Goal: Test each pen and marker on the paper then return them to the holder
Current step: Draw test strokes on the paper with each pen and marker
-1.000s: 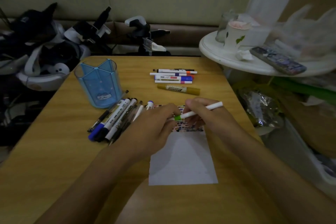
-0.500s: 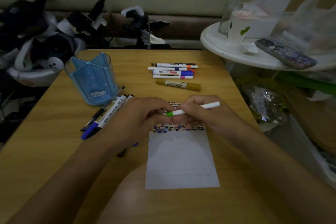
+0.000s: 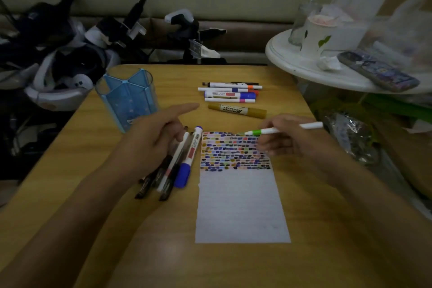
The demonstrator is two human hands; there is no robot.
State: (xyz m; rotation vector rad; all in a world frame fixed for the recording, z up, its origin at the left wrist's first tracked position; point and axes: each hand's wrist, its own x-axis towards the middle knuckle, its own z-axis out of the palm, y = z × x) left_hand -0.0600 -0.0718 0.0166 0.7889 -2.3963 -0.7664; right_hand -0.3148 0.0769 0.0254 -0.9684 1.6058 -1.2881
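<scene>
While the right hand (image 3: 287,140) pinches a white marker with a green tip (image 3: 280,129), its uncapped point hangs over the far right corner of the paper (image 3: 240,206), seemingly just above the sheet, though the dim view does not show whether it touches. That paper lies lengthwise on the wooden surface (image 3: 93,194), its far part filled with rows of small coloured dabs and its near part blank. Left of the sheet, the left hand (image 3: 152,140) is released, forefinger stretched toward the far right, the other fingers loosely bent over a bundle of pens and markers (image 3: 168,175). In that bundle a white marker with a blue cap (image 3: 189,159) lies just beside the paper's left edge. Farther left and back stands the blue translucent holder (image 3: 127,98), upright and divided inside. Beyond the paper, a row of white markers (image 3: 230,92) lies side by side, and nearer than them a yellow-brown permanent marker (image 3: 237,110) lies apart. At the far right, a white round table (image 3: 304,65) carries a phone (image 3: 378,71) and a cup (image 3: 315,37).
</scene>
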